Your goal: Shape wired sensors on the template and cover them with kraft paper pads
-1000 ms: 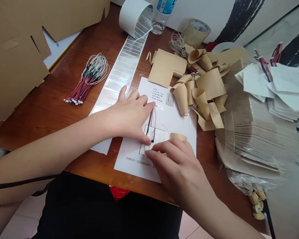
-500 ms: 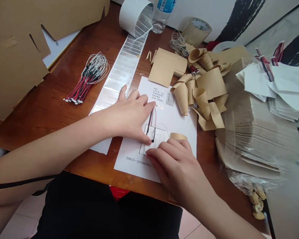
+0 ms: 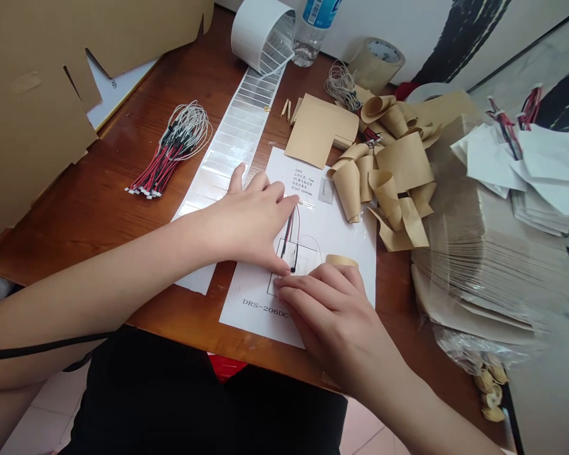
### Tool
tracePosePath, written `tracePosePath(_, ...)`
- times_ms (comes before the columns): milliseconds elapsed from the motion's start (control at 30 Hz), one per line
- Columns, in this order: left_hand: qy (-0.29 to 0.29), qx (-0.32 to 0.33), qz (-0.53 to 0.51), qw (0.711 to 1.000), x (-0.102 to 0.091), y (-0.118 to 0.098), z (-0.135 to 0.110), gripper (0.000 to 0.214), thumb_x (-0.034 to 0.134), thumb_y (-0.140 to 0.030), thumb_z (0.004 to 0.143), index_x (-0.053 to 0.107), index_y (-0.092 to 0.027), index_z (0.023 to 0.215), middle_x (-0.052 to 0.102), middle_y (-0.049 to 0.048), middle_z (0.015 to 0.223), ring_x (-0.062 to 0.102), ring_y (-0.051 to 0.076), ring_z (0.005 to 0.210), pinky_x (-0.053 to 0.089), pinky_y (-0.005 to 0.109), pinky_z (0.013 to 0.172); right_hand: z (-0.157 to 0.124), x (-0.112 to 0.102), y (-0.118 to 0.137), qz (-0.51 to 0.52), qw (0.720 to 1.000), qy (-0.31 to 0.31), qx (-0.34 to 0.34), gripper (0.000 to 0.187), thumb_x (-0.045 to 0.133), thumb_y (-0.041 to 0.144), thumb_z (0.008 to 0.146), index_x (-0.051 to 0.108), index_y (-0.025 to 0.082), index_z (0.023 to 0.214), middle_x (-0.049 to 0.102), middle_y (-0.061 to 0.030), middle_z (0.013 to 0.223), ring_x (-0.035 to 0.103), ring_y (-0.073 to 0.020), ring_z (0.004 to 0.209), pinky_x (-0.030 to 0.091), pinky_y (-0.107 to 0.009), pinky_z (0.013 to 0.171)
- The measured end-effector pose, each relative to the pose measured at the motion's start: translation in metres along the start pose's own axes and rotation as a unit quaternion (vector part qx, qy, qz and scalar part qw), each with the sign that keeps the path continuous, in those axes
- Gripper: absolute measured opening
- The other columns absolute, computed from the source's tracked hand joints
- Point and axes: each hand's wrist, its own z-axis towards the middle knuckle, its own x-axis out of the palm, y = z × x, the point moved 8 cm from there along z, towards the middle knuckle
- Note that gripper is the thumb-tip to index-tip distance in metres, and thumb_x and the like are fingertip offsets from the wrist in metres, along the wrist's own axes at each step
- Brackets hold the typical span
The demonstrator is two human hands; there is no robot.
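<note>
A printed white sheet lies on the table, with a rectangle outline and Chinese lettering on it. A wire harness with red, black and thin white leads rests over the outline. My left hand spreads across the sheet, its fingertips by the harness's upper end and its thumb beside the lower end. Close to that thumb, my right hand has its fingers bent and pressed together; whatever is between them is hidden. Behind the right hand's knuckles, a curled brown paper piece shows.
To the left lie a bundle of wire harnesses and a cardboard box. A silvery label strip runs back to its roll near a water bottle. Rolled brown papers, clear tape and a bagged stack crowd the right.
My right fingertips have shifted slightly and closed together near the lower end of the harness. My left hand stays spread in place. The whole view has moved slightly.
</note>
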Motion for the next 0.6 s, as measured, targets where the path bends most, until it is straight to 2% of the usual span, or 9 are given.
tracePosePath(167, 0.004, 0.0, -0.005, 1.0, 0.001, 0.0, -0.001, 0.104, 0.066, -0.073, 0.075, 0.042, -0.015, 0.157, 0.055, 0.0201, 0.144, 0.037, 0.045, 0.14, 0.004, 0.07, 0.123, -0.002, 0.001, 0.003, -0.016, 1.0, -0.002, -0.01, 0.016, 0.058, 0.005, 0.1, 0.068, 0.016, 0.093, 0.08, -0.0021, 0.105, 0.049, -0.0178, 0.078, 0.038, -0.039, 0.083)
tracePosePath(333, 0.009, 0.001, -0.002, 1.0, 0.0, 0.0, -0.001, 0.104, 0.065, -0.073, 0.076, 0.041, -0.014, 0.158, 0.054, 0.0205, 0.146, 0.037, 0.045, 0.14, 0.003, 0.07, 0.123, 0.0, 0.002, 0.011, -0.071, 0.997, 0.016, -0.039, 0.026, 0.049, 0.0, 0.101, 0.07, 0.013, 0.092, 0.079, -0.0084, 0.103, 0.052, -0.0188, 0.078, 0.037, -0.039, 0.079)
tracePosePath(600, 0.034, -0.008, 0.002, 0.999, 0.004, 0.002, 0.001, 0.108, 0.064, -0.074, 0.075, 0.034, -0.017, 0.162, 0.05, 0.0193, 0.151, 0.034, 0.045, 0.143, 0.004, 0.068, 0.124, 0.002, 0.0, 0.011, -0.081, 0.996, 0.016, -0.045, 0.026, 0.051, -0.001, 0.099, 0.07, 0.012, 0.087, 0.077, -0.0072, 0.098, 0.047, -0.0179, 0.077, 0.038, -0.039, 0.083)
